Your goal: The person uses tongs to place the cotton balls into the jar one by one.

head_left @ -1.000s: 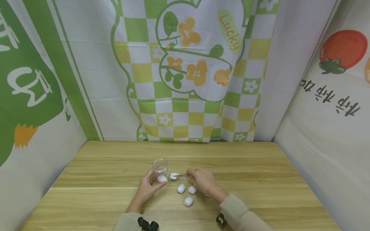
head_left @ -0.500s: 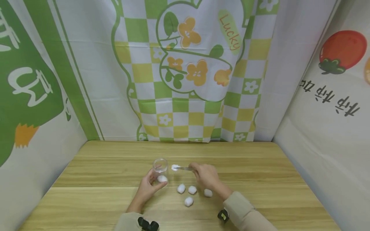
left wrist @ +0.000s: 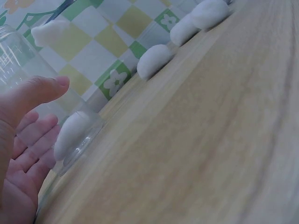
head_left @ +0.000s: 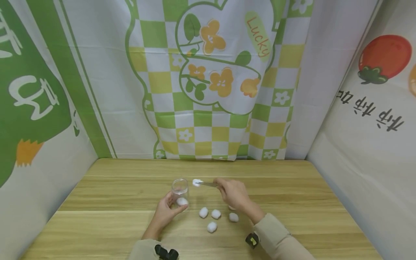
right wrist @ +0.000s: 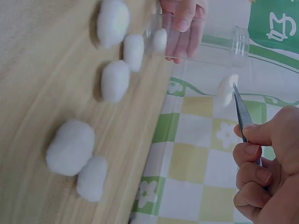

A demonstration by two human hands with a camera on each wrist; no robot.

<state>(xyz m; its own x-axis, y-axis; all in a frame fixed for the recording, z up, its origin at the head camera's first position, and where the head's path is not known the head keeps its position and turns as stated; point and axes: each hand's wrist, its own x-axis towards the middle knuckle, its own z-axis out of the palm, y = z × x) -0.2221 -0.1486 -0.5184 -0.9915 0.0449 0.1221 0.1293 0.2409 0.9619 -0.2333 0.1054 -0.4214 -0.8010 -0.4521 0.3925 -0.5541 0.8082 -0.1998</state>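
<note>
Right hand [head_left: 234,194] pinches tweezers [head_left: 208,184] holding a cotton ball [head_left: 196,182] above the jar [head_left: 180,193], mid-table, which the left hand [head_left: 165,211] grips. Light squeeze, so the ball might drop beside the rim.

The small clear glass jar [head_left: 180,191] looks smooth and glossy, the thin silver metal tweezers [head_left: 208,184] shine a little, the white fluffy cotton balls [head_left: 212,226] look soft and matt, and the light wooden table [head_left: 292,195] shows a smooth grain.
</note>
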